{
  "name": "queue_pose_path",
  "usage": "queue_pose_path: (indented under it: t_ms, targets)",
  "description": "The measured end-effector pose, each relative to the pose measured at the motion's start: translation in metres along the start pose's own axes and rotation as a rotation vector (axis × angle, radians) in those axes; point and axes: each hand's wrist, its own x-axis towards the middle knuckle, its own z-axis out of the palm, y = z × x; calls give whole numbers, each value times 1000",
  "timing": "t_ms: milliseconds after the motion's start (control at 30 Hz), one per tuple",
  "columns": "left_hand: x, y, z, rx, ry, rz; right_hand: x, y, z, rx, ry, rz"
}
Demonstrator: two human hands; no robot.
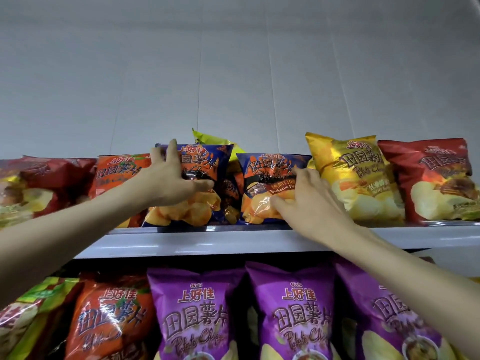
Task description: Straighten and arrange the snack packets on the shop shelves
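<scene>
1. At the far left of the top shelf [207, 242], a dark red packet [52, 183] is stood upright, and an orange packet [117, 172] is set just beside it on the right.
2. The left hand [171, 183] is raised from the lower left. The left blue packet [205, 162] is grasped by it: the fingers are spread up along the packet's upper left edge and the thumb is pressed across its front.
3. That packet is stood on the top shelf, tilted a little, with its left side touching the orange packet.
4. A yellow-green packet [213, 140] is partly hidden behind the two blue ones, and only its top corner is shown.
5. A further blue packet [231, 193] is wedged in the gap between them, mostly covered.
6. The right blue packet [270, 172] is stood on the same shelf, lower than its neighbour. It is gripped by the right hand [309, 201], whose fingers are curled over its right side and whose thumb is pressed on its lower front.
7. A gold packet [358, 172] is stood just right of that hand, and a red packet [436, 178] is leaned against it at the far right.
8. On the lower shelf, a green packet [31, 307], an orange-red packet [111, 320] and three purple packets [197, 315] are lined up; the rightmost is crossed by the right forearm.
</scene>
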Motion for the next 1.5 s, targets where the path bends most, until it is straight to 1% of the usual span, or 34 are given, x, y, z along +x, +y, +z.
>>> queue_pose_path:
  t_ms: [67, 133, 233, 300, 400, 500, 567, 633, 767, 900, 1000, 1167, 1267, 1333, 1433, 1500]
  targets:
    - [4, -2, 11, -74, 18, -30, 7, 1, 5, 86, -94, 91]
    - [6, -3, 17, -114, 75, -23, 16, 3, 10, 147, -162, 174]
    - [8, -2, 17, -174, 144, 9, 23, 7, 15, 225, -187, 244]
    - [10, -2, 14, -218, 167, 35, 25, 11, 17, 289, -180, 273]
    - [12, -2, 4, -287, 220, 86, 23, 14, 18, 349, -113, 274]
    - [19, -6, -19, -433, 364, 95, 19, 12, 19, 349, -32, 248]
    - [26, -13, -39, -513, 483, 84, 17, 12, 20, 331, -13, 232]
    - [34, -24, -56, -542, 548, 69, 18, 14, 22, 317, -11, 223]
    - [46, -53, -75, -592, 535, 7, 19, 16, 26, 344, 49, 215]
    - [46, -69, -83, -759, 486, -70, 20, 13, 31, 329, 47, 209]
    - [44, -76, -85, -857, 463, -75, 20, 9, 31, 339, 44, 208]
    - [41, -82, -95, -976, 492, -19, 16, 8, 32, 365, 88, 199]
    - [40, -82, -99, -982, 516, 3, 14, 7, 37, 371, 129, 180]
    - [39, -75, -91, -958, 496, 2, 15, 7, 38, 371, 130, 184]
    - [32, -52, -58, -833, 428, 39, 17, 5, 38, 375, 124, 197]
    - [29, -37, -35, -729, 371, 78, 16, 4, 39, 399, 162, 201]
